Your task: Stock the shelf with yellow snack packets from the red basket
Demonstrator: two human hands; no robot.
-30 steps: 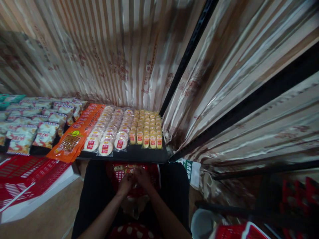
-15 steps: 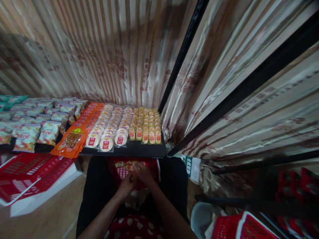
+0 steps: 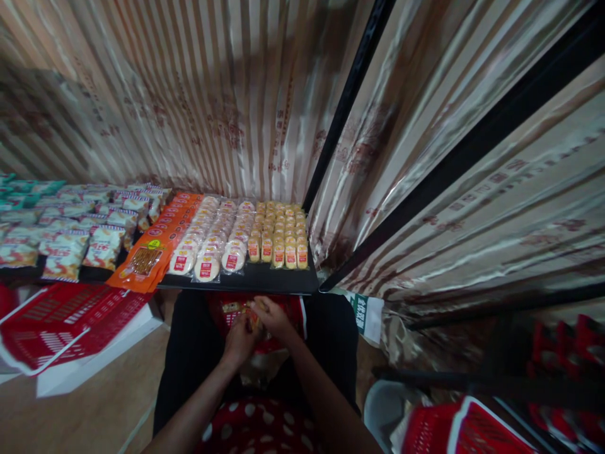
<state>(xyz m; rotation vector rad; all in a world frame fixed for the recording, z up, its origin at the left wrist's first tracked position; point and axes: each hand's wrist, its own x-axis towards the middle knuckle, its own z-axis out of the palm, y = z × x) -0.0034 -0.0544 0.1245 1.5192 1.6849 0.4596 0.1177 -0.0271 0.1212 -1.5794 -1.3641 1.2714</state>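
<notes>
My left hand [image 3: 241, 340] and my right hand [image 3: 273, 318] are close together over a red basket [image 3: 293, 307] between my legs, below the shelf edge. The fingers of both are curled in around a small yellowish wrapped snack [image 3: 256, 320], partly hidden by them. Another small wrapped snack [image 3: 230, 307] lies in the basket, left of my hands. On the black shelf [image 3: 265, 280] above stand rows of small yellow packets [image 3: 283, 243] with red labels and round white wrapped crackers [image 3: 207, 268].
Left on the shelf are an orange snack bag [image 3: 146, 255] and several white chip-like bags [image 3: 104, 246]. A red basket [image 3: 70, 328] on a white box stands lower left. Black posts [image 3: 347, 107] rise before the striped curtain [image 3: 246, 75]. A grey bin [image 3: 380, 410] sits lower right.
My hands have shifted slightly apart, the right one slightly higher, and more of the yellowish snack shows between them. The camera view has tilted and turned a little.
</notes>
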